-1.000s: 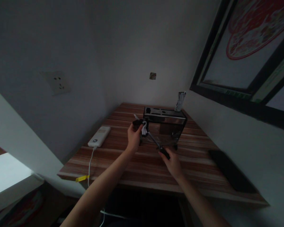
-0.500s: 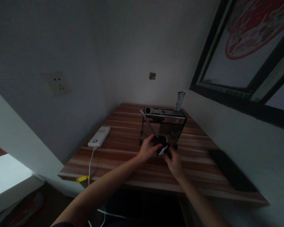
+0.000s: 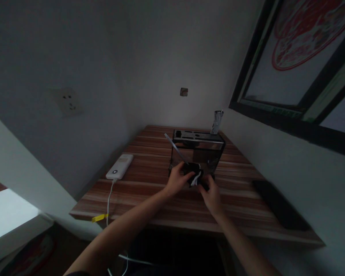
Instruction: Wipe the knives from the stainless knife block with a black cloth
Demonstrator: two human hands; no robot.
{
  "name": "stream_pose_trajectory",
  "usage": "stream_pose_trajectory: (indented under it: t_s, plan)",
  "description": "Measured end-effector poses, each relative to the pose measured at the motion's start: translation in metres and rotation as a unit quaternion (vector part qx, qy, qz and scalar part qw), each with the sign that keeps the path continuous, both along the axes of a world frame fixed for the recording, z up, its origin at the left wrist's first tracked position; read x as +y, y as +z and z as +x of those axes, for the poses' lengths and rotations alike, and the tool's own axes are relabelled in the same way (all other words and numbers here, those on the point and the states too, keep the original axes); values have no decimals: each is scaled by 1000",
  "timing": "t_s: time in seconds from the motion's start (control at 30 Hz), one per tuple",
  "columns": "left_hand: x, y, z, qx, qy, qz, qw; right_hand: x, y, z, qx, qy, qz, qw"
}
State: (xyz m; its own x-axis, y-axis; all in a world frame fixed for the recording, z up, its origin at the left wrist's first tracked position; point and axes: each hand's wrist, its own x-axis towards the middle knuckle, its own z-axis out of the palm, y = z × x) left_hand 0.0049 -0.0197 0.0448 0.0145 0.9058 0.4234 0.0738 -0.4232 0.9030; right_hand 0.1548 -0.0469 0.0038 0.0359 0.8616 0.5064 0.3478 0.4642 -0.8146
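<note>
Dim shot, low contrast.

- Wall: plain matte plaster, fills the upper left and centre of the frame.
- Frame: thick dark bars, upper right. Holds a pale panel with a round red pattern.
- Desk: wood laminate with striped brown grain. It's wedge-shaped, in a corner at lower centre.
- Slab: flat, black, rectangular. Lies on the desk's right edge against the wall.
- Rack: boxy, with shiny reflective sides and a slotted top. Stands at the back centre of the desk.
- Left hand: just in front of the rack, fingers bunched tight on the cloth. The cloth is dark and crumpled with a white edge, wrapped around the tool's shaft near the handle.
- Right hand: right of centre, fist closed around the black handle.
- Tool: slim straight grey metal shaft. It slants up-left from the hands across the rack's left side, tip near the rack's top corner. Centre of the frame, held above the desk between both hands.
- Power bank: white, rounded bar on the desk's left side. A white cable hangs off the front edge.
- Socket: pale square plate, on the left wall.
- Pouch: crinkled, silvery, upright behind the rack's right end.
</note>
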Motion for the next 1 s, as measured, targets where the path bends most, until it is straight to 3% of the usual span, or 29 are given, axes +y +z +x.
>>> stream_pose_trajectory:
  t_s: [0.33, 0.53, 0.73, 1.0]
  plan:
    - [9, 10, -7, -154, -60, -51, 985, -4, 5, 2, -12, 16, -8, 1000]
    - [10, 4, -5, -123, -118, -52, 984, -1, 1, 4, -1, 11, -7, 1000]
    - [7, 0, 1, -81, -94, -60, 991, -1, 2, 3, -5, 6, -9, 1000]
    - [1, 2, 2, -106, -112, -65, 986, -6, 6, 1, -11, 16, 0, 1000]
